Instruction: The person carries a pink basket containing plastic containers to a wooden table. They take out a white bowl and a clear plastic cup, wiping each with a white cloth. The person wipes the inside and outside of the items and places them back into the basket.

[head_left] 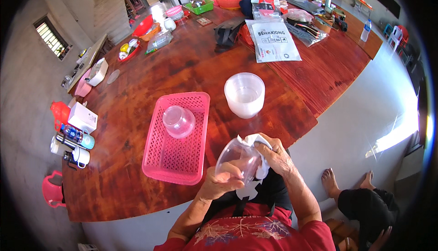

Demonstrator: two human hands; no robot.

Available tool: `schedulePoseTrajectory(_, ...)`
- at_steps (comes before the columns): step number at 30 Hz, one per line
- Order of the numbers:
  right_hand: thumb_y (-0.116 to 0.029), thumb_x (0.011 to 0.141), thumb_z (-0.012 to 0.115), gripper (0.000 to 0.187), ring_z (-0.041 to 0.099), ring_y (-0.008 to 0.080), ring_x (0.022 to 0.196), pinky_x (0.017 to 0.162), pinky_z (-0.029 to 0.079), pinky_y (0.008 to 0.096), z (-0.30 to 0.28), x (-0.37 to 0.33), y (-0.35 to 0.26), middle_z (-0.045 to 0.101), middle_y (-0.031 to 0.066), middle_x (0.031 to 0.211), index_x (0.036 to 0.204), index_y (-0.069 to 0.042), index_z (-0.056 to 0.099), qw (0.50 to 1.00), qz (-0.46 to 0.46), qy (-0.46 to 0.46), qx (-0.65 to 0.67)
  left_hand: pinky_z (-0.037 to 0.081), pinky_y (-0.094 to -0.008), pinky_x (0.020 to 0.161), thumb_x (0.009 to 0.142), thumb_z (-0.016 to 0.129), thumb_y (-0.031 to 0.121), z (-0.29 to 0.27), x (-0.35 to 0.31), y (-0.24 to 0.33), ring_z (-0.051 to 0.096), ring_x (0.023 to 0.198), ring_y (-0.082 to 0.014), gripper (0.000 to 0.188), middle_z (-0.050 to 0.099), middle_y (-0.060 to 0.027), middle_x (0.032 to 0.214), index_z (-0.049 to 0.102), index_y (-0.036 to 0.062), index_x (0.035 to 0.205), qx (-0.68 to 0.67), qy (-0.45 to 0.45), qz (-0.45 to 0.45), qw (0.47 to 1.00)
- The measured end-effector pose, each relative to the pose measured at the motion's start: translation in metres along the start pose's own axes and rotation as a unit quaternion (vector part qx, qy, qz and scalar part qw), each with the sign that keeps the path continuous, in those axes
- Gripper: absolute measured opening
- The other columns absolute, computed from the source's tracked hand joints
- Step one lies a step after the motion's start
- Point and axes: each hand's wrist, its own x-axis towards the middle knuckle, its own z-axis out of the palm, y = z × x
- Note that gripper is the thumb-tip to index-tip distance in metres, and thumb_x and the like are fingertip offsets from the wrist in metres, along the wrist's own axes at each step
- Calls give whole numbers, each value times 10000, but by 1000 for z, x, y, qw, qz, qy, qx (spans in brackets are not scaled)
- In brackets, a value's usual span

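Observation:
My left hand (220, 183) is closed on a clear plastic bowl (235, 155), which is tilted on its side in front of me near the table edge. My right hand (276, 156) pinches a white cloth (263, 169) over the bowl's rim. Just beyond the hands stands a stack of translucent plastic bowls (244, 97). To the left is a pink perforated basket (174, 176), and inside it, toward its far end, another clear bowl (179, 122) rests upside down.
Cups and a white box (83, 117) line the left edge of the wooden table (123, 178). A white printed plastic bag (274, 41) lies farther back among baskets and packages. At the lower right, another person's bare feet and dark-clothed leg (367, 210) show close by.

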Motion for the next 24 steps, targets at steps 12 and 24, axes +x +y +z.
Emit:
schedulePoseTrajectory(12,-96,869,550,245,519,221,981,861,431,345,2,2,-24,553,81,1032,1082,-30,652,964,-255,-65,-46,421,-407,974,729,794,108,-7,-2,-1,501,1208,-277,223,572,-224,1238,622,88,870,-153,-36,-40,987)
schedulePoseTrajectory(24,-469,969,380,577,379,331,1203,1033,294,442,28,-2,-1,413,187,1307,1348,-38,434,974,-199,67,-81,346,-631,1023,924,522,443,-13,9,-13,373,1323,-355,422,340,-5,1488,522,263,1306,-375,27,6,927)
